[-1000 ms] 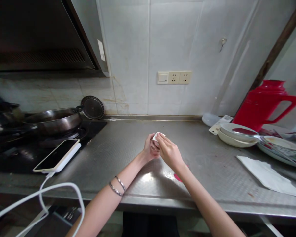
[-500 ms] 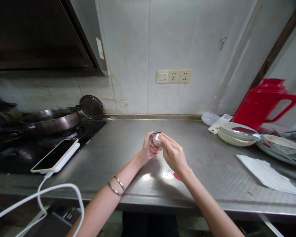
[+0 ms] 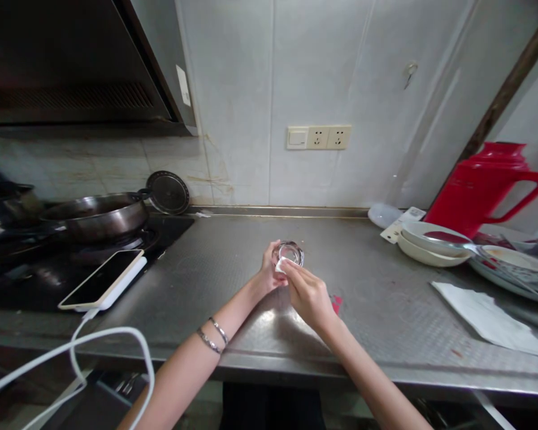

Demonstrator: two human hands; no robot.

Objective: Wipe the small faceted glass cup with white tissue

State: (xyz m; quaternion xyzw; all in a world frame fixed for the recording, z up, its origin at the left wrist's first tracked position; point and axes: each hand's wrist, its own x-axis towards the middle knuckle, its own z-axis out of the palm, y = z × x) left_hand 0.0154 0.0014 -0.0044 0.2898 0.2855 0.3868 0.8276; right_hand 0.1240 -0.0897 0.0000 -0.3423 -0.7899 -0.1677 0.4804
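Note:
Over the middle of the steel counter, my left hand is wrapped round a small clear glass cup, its round mouth facing up toward me. My right hand pinches a small white piece of tissue at the near left edge of the cup's rim. The fingers cover part of the tissue and the cup's near side. A small red patch shows on the counter just beyond my right wrist.
At left, a phone with a white cable lies by the stove, where a steel pan stands. To the right are a white paper sheet, stacked bowls and a red thermos. Wall sockets are behind.
My right hand has moved with the tissue from the cup's right rim to its near left edge. More of the cup's mouth shows. My left hand keeps its hold.

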